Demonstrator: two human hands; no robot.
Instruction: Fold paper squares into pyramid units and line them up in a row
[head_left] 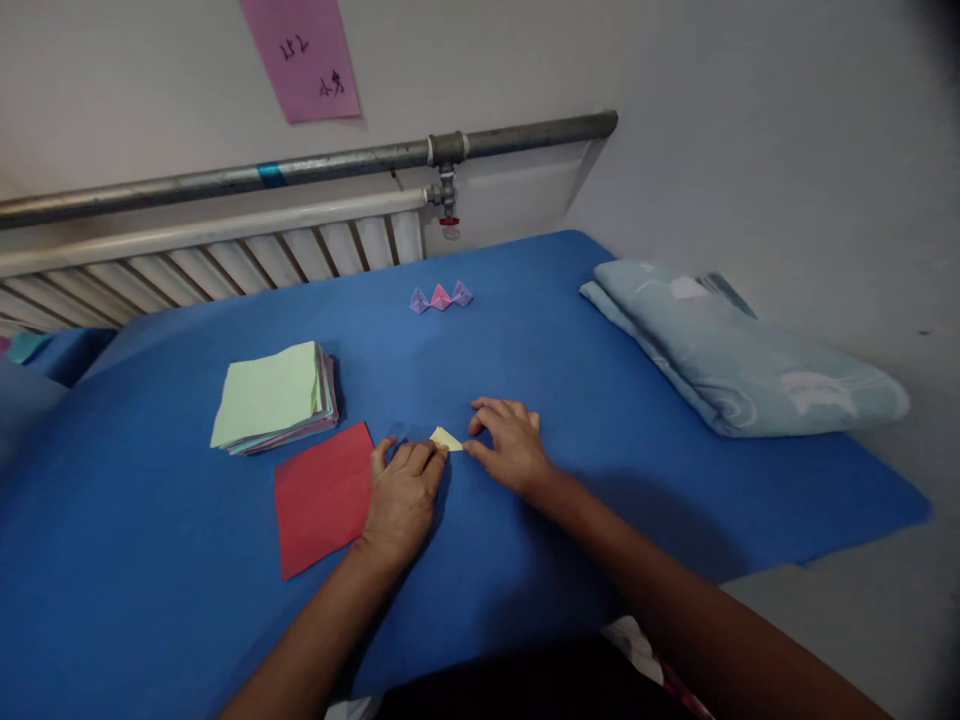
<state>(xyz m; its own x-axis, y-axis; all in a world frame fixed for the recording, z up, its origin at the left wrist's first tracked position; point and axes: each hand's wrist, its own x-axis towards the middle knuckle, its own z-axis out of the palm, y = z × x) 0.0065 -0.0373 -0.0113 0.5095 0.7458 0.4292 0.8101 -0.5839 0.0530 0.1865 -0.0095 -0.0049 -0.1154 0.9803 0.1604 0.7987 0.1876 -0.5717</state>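
A small piece of folded yellow paper [448, 438], roughly triangular, lies on the blue-covered surface between my hands. My left hand [403, 492] presses its fingertips together onto the left part of the paper, hiding that part. At the paper's right corner is the thumb tip of my right hand [514, 447]; its other fingers are curved and raised apart from the thumb. Beside my left hand lies a flat red paper sheet [322, 505], its right edge partly covered by that hand.
A stack of coloured paper [270, 395], light green on top, sits to the left. Farther back is a row of folded purple and pink paper pieces [441, 297]. A folded pale blue-green blanket [742, 350] lies right, by the wall. A radiator [300, 250] and pipe [352, 160] run behind.
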